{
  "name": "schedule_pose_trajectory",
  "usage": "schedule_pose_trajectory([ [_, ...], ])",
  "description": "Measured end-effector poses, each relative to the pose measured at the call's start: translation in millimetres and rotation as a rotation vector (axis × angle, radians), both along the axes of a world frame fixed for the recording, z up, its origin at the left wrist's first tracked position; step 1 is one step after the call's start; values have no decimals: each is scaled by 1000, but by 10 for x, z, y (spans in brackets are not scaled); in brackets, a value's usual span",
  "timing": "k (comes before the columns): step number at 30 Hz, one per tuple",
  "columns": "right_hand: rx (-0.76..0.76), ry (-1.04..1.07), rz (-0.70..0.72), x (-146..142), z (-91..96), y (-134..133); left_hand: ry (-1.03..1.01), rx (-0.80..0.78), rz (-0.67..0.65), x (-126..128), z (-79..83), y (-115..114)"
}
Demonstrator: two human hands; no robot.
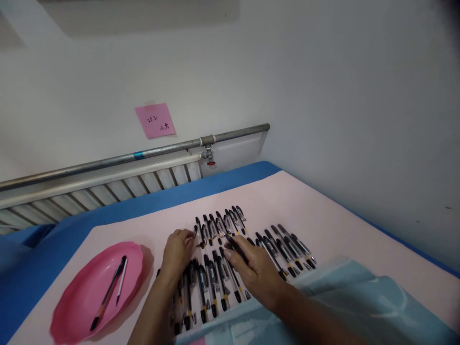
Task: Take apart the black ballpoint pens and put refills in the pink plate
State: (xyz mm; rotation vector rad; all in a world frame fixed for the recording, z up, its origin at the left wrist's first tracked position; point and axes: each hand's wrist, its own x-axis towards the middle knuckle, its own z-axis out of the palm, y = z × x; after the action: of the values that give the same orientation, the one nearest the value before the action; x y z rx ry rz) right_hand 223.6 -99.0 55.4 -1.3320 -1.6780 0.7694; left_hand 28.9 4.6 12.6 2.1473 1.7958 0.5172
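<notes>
1. My right hand (258,270) has its fingers wrapped round a black pen piece (237,249), right of the pink dish (81,287).
2. My left hand (177,251) is at the far pen row's dish-side end; can't make out whether it pinches or just touches.
3. Clear-barrelled pens (210,280) lie in rows right of the dish.
4. Judgement: light, stiff, smooth; barrels may slip or roll, clear plastic could crack. Best pinch mid-barrel, gently.

Clear, black-ended pens (210,282) in rows
</notes>
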Motion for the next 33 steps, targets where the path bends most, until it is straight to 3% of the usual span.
schedule_pose_trajectory([
  [8, 2, -23, 33, -2, 34, -1, 196, -60, -82, 110, 37, -70],
  [13, 24, -50, 33, 1, -2, 6, 190, -77, -120, 123, 36, -61],
  [15, 19, -78, 31, 3, -14, 10, 72, -46, -116, 94, 74, -67],
  [17, 7, -111, 29, 7, -14, 15, -180, -58, -124, 60, 150, -94],
  [20, -5, -129, 51, 15, 8, 16, -645, -197, -201, 45, 320, -176],
  [22, 5, -123, 72, 20, 28, 12, -833, -278, -252, 68, 433, -244],
  [26, 29, -164, 63, 30, 46, 0, -930, -355, -285, 130, 557, -343],
  [33, -2, -261, 68, 34, 55, 0, -934, -419, -310, 156, 578, -378],
])
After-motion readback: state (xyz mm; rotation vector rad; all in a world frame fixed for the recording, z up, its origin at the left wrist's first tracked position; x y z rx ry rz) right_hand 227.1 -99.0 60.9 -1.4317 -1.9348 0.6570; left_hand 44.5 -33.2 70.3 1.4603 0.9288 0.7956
